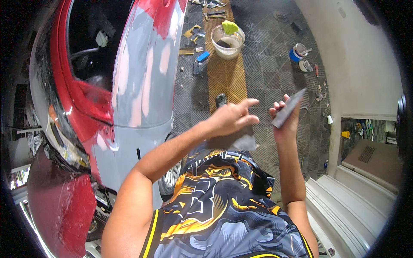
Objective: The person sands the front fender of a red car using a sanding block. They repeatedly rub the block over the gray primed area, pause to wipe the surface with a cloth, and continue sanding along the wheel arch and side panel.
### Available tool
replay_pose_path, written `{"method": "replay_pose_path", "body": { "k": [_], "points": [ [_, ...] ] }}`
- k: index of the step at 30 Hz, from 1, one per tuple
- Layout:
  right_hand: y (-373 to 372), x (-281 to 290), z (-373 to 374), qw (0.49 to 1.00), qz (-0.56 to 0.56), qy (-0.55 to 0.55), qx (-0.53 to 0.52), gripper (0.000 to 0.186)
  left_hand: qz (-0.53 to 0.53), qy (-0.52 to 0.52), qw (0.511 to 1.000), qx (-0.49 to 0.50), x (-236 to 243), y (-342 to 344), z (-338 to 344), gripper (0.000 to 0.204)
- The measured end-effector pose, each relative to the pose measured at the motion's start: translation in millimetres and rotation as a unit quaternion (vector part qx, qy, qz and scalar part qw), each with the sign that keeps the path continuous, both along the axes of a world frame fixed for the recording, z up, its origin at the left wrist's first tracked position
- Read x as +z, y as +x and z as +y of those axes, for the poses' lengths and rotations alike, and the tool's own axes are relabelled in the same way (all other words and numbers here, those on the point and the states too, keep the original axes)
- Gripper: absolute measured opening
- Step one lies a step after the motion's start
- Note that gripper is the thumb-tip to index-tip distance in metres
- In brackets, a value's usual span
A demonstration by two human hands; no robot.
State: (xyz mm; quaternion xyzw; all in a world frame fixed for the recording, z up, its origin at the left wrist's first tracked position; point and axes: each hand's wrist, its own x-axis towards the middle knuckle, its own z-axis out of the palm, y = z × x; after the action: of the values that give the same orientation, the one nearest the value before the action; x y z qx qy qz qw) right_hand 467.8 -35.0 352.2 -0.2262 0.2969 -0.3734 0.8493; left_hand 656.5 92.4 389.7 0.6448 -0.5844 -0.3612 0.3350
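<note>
Left hand point(232, 118), fingers loosely parted, nothing seen held; right hand point(288, 130), curled round a grey flat piece point(289, 108), held above the tiled floor point(269, 79); the piece could be dropped if that grip were loosened.

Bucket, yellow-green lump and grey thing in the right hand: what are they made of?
Bucket: probably smooth, clear plastic, because its wall looks see-through.
Yellow-green lump: maybe sponge or cloth, as it looks matte and bumpy.
Grey thing in the right hand: perhaps sandpaper or rubber; it looks flat and dull.
</note>
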Motion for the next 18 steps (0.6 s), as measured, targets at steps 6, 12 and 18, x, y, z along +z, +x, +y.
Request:
{"method": "replay_pose_path", "body": {
  "k": [6,12,18],
  "points": [
    [113.6,-52.8,-52.8,0.979,0.17,0.002,0.109,0.062,-0.113,0.012,0.993,0.038,-7.5,54.1,-68.3,0.051],
    [194.0,-0.8,-116.4,0.649,0.244,-0.703,0.159,0.041,-0.177,0.186,0.961,-0.1,-3.4,170.2,-121.8,0.03],
    [230.4,-6.9,-195.5,0.656,0.224,-0.688,0.214,0.013,-0.094,0.13,0.987,-0.029,18.7,262.6,-131.1,0.03]
  ]
}}
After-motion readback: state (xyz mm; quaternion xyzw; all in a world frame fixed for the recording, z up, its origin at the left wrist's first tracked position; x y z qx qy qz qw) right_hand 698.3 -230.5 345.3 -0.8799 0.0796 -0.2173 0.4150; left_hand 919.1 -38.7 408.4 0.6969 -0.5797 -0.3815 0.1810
